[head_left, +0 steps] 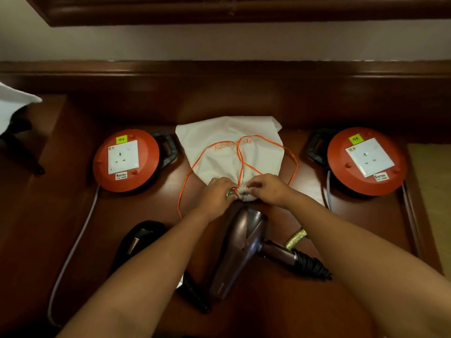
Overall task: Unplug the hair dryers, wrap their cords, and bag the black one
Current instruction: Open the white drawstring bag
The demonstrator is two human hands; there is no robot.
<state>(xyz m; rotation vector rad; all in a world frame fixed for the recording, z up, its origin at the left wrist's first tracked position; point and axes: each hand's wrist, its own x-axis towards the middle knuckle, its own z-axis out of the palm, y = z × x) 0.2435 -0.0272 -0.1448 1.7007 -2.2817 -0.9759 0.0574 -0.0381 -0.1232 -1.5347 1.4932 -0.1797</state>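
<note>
Both my left hand [218, 191] and right hand [264, 189] pinch the bag [229, 152] mouth's gathers. Spread evenly, wide enough for the black dryer [139, 236] lying near-left, cord wrapped.

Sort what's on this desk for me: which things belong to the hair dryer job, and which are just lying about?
In the job: white drawstring bag, its gathered mouth pinched by left hand and right hand; black dryer; brown dryer; two orange cord reels, sockets empty.

Lying about: white cloth, far left.
</note>
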